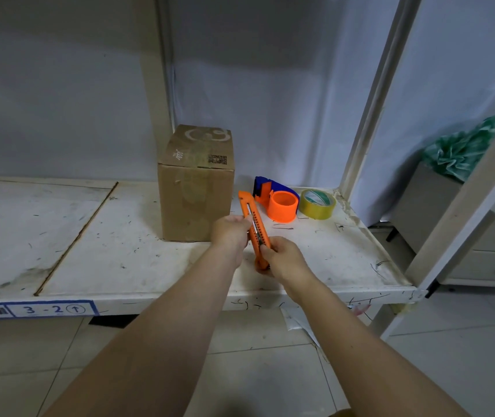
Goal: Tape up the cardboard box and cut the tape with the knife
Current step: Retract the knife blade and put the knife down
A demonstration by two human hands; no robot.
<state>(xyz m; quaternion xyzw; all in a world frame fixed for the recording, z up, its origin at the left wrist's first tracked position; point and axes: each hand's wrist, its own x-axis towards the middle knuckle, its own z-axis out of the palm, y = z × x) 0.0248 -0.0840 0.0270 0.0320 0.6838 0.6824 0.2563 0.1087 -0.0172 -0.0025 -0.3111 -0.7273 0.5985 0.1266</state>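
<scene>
Here, both hands hold the orange knife (254, 229) above the counter (90, 251), in front of the cardboard box (196, 183).

The left hand (230, 231) is closed around the knife's middle, and the right hand (282, 256) grips its lower end with the thumb pressed on the slider; the knife tilts with its tip up and to the left. The box stands shut on the scuffed white counter, just behind the left hand. Right of it lie an orange-and-blue tape dispenser (276, 200) and, just beside that, a roll of yellowish tape (317, 204).
</scene>
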